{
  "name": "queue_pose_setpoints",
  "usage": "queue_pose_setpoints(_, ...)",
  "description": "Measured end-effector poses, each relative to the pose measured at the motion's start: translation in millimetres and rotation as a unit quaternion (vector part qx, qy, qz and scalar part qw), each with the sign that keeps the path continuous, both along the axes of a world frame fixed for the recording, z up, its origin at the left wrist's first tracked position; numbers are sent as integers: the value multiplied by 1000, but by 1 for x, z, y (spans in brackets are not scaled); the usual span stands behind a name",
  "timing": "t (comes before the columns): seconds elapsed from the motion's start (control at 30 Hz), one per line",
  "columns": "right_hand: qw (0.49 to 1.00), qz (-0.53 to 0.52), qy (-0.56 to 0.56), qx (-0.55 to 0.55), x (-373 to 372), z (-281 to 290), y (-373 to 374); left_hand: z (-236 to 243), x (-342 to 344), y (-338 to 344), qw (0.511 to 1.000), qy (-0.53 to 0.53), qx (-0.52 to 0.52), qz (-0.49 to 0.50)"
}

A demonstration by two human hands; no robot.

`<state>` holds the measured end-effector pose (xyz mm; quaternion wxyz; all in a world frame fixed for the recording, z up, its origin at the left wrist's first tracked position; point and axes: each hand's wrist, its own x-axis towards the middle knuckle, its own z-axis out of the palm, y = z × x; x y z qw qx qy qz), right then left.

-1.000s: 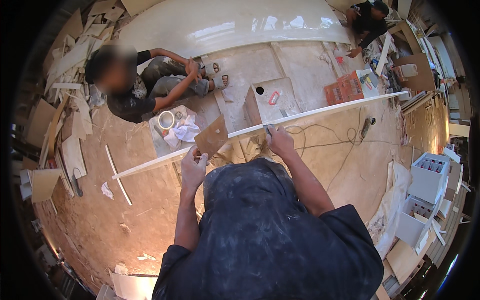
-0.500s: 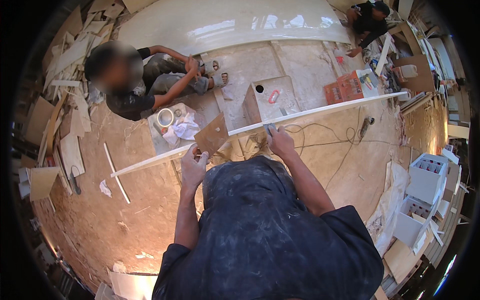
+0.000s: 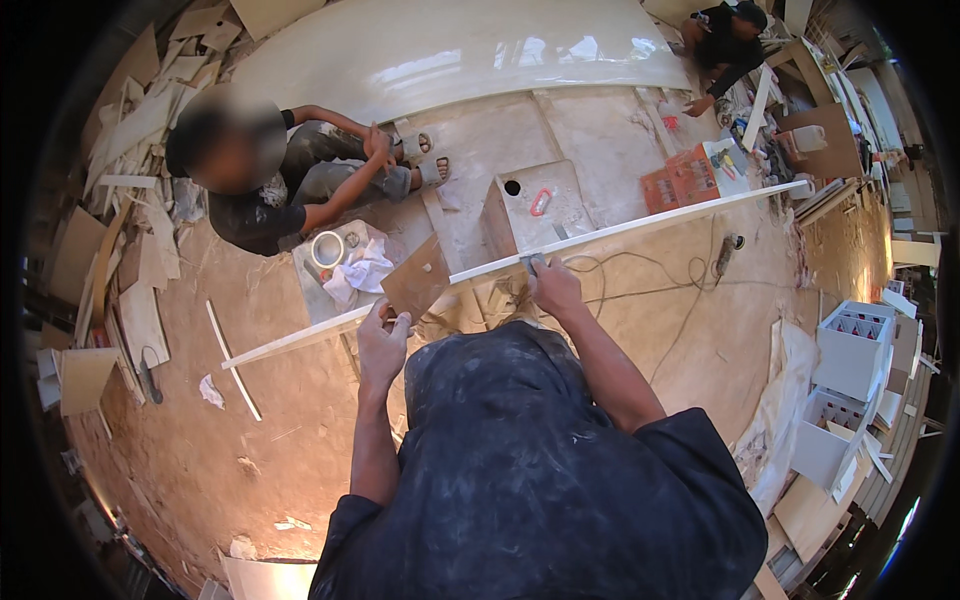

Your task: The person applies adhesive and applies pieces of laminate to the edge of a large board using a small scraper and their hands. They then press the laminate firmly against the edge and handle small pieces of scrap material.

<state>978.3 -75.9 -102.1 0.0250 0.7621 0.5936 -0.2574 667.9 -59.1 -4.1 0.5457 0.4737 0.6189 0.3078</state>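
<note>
Pinching a thin brown board (image 3: 417, 278) by its lower-left edge, my left hand (image 3: 383, 345) holds it overlapping the long white strip (image 3: 660, 223); from my view, my right hand (image 3: 555, 289) grips a small grey piece (image 3: 529, 263), unclear in detail, at the strip's edge.

Hands (image 3: 556, 287) at a long white strip (image 3: 660, 220)

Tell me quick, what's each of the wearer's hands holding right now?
Left hand: closed on a flat brown board.
Right hand: closed on a small grey object, kind unclear.
</note>
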Motion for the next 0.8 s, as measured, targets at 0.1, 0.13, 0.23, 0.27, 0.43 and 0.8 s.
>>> queue_pose_setpoints(0.1, 999, 11, -15, -25, 0, 12, 4, 1, -1, 1, 1000, 3, 8, 4)
queue_pose_setpoints(0.13, 999, 13, -20, -28, 0, 14, 5, -1, -3, 1, 1000, 8, 14, 1)
queue_pose_setpoints(0.23, 1000, -6, -6, 24, 4, 10, 7, -3, -5, 2, 1000, 15, 15, 2)
queue_pose_setpoints(0.27, 1000, 0, -4, 17, 5, 5, 8, -3, -5, 3, 1000, 16, 13, 5)
queue_pose_setpoints(0.43, 999, 23, -16, -30, 4, 6, 10, -9, -9, 4, 999, 24, 23, 2)
queue_pose_setpoints(0.8, 999, 11, 34, -36, -4, 19, 4, -10, -15, 8, 999, 34, 6, 23)
